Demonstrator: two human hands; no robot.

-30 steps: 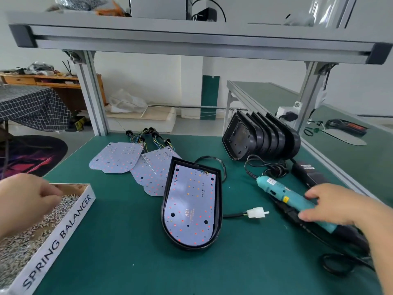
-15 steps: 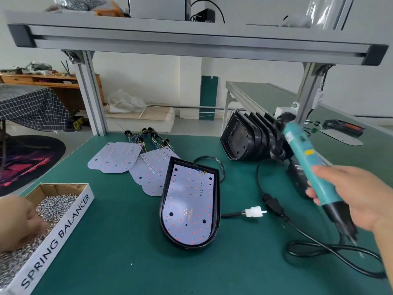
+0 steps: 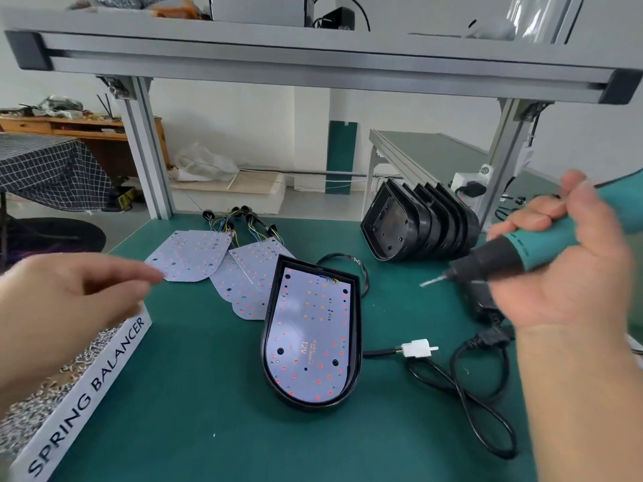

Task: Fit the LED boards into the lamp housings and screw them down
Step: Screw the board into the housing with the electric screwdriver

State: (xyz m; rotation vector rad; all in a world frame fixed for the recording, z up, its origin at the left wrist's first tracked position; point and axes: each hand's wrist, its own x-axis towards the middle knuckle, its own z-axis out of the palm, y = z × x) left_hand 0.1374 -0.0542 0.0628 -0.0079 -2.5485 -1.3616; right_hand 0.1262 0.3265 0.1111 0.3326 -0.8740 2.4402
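While right fingers (image 3: 532, 220) grip screwdriver (image 3: 501, 259), left fingers (image 3: 139, 276) blurred, unclear, box (image 3: 104, 373) holding screws (image 3: 21, 412), housing (image 3: 356, 325) holding LED board (image 3: 309, 332).

Bench top (image 3: 208, 394): plain dark green.
Lamp housing (image 3: 355, 342), centre: black.
LED board (image 3: 309, 335) inside it: white, dotted red and orange.
Loose boards (image 3: 191, 255), towards far left edge: white, red dots.
Stacked housings (image 3: 435, 231), far right: black.
Screwdriver (image 3: 522, 252): teal body, black nose.
Connector (image 3: 419, 347): white.
Box (image 3: 94, 387), near left corner: white, black lettering.
Screws (image 3: 31, 405): silver.
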